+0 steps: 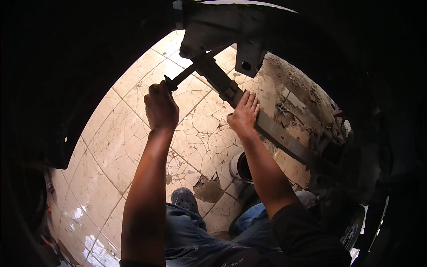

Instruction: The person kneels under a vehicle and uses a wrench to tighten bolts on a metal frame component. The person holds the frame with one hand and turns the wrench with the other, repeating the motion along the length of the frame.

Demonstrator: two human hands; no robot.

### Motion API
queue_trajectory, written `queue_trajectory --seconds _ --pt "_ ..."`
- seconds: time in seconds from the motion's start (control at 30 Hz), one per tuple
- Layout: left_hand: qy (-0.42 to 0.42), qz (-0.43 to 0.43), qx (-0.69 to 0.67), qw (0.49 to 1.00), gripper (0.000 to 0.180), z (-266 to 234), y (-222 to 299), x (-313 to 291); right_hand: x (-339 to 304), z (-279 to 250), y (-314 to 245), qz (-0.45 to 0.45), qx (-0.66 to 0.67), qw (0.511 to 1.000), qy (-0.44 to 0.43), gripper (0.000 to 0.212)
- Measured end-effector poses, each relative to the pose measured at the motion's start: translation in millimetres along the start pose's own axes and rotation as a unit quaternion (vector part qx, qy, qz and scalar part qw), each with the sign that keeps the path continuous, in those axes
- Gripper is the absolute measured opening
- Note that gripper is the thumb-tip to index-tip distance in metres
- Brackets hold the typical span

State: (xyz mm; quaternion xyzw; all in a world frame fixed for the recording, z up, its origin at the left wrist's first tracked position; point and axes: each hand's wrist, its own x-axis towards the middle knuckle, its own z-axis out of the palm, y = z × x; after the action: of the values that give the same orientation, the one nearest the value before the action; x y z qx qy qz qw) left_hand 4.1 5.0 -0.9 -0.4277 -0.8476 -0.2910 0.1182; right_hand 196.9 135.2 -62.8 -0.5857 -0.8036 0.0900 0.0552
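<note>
My left hand (161, 107) is closed round the near end of a slim dark metal bar (186, 74). A small bolt-like piece (170, 83) sticks out beside its fingers. The bar runs up to the far end of a long flat metal beam, which looks like a leaf spring (284, 140) with a clamp (231, 91) round it. Across that spring lies my right hand (245, 113), just below the clamp, its fingers stretched out and its thumb apart. A dark bracket (250, 62) with a round hole hangs above the two metal parts.
Dark bodywork (26, 111) curves around the view on both sides. Below is a cracked tile floor (120, 129) with a broken patch (209, 189). A pale bucket (242, 168) stands beside my right forearm. Rubble and soil (302, 91) lie at the far right.
</note>
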Motion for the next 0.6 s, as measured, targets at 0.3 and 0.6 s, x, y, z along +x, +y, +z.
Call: queue_trajectory --seconds 0.3,0.6 --pt "0.0 -0.002 -0.005 1.0 0.024 -1 -2 0 0 -3 1 0.005 -0.011 1.0 -0.012 0.11" --pt "0.0 0.008 0.001 1.0 0.024 3 -4 0 0 8 1 -0.08 -0.039 0.996 0.017 0.109"
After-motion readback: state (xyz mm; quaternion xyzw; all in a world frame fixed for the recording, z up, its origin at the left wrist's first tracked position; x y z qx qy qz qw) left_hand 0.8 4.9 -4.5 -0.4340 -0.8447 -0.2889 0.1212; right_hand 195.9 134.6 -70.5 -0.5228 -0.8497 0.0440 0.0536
